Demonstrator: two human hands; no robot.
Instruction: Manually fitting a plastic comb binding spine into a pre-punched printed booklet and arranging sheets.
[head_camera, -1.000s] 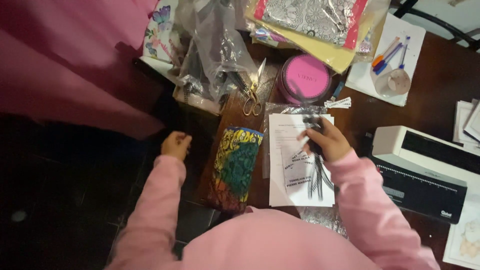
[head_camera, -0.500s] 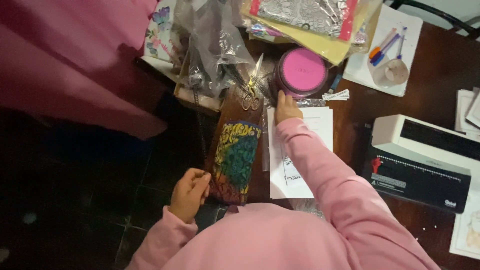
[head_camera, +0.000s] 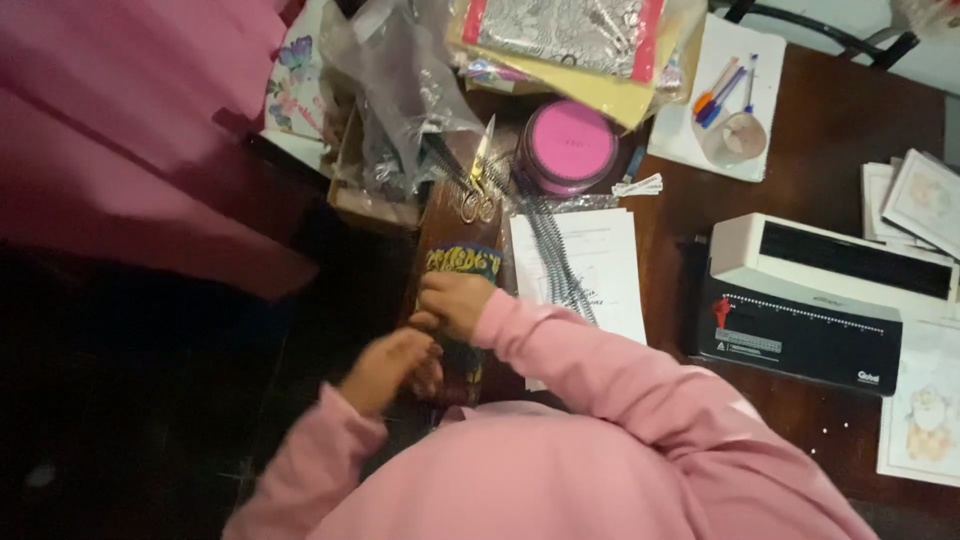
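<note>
Both hands meet over a colourful booklet (head_camera: 462, 262) just left of the frame's centre. Her right hand (head_camera: 455, 305) lies across the booklet with fingers curled down around its left edge, pinching it. Just below and to the left, the left hand (head_camera: 388, 368) has its fingers bent against the lower part of the booklet; how firmly it grips cannot be told, since the hand is blurred. Both arms wear pink sleeves (head_camera: 600, 385). The booklet lies lengthwise at the left edge of a dark wooden table (head_camera: 820, 120), its yellow-lettered top end showing above the right hand. Right beside it, a white sheet of paper (head_camera: 590, 270) carries black spiral binding coils (head_camera: 550, 245). Above the booklet, scissors (head_camera: 478, 185) lie near a round pink tin (head_camera: 568, 145). At right centre sits a black and white binding machine (head_camera: 810, 300). Crumpled clear plastic bags (head_camera: 400, 90) fill the upper middle.
</note>
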